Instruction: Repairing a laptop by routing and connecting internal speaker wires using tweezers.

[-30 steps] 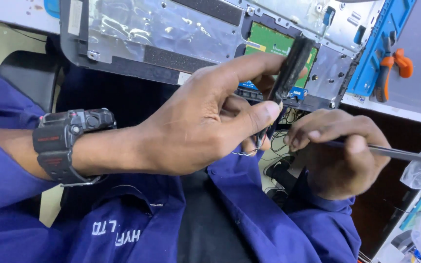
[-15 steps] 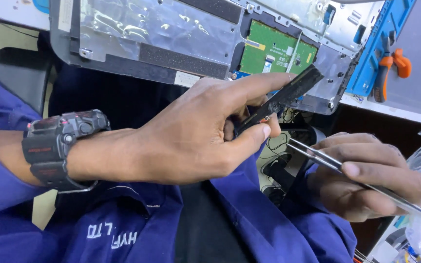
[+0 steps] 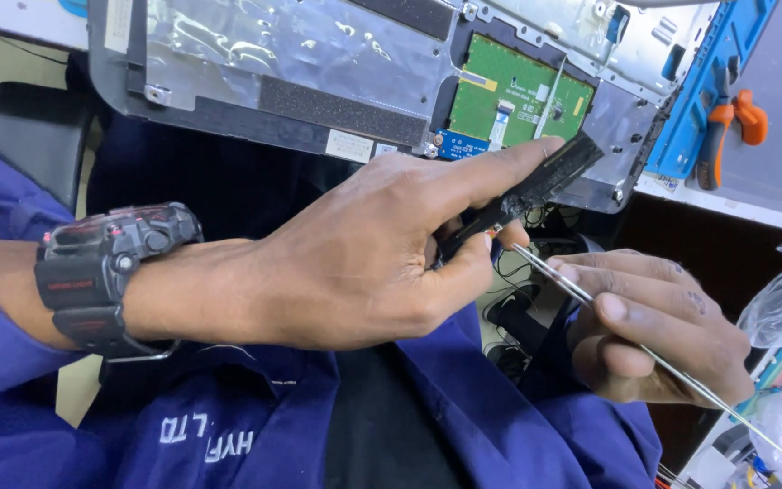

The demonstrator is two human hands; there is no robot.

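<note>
Now the left hand (image 3: pixel 364 263) pinches a black strip (image 3: pixel 522 195) below the green board (image 3: pixel 518 91). Right hand (image 3: pixel 653 330) grips tweezers (image 3: pixel 581 294); a slip could scratch it

The counter (image 3: pixel 776 172), a grey surface with a pale front edge, occupies the upper right of the head view, and a blue mat (image 3: pixel 712 91) lies on it. An opened laptop chassis (image 3: pixel 319 81) rests partly on this mat and overhangs the counter's edge toward the person, exposing silver foil shielding, a black foam strip and a green circuit board (image 3: pixel 513 91). Orange-handled pliers (image 3: pixel 726 122) lie at the mat's right edge, partly on the bare counter.
</note>
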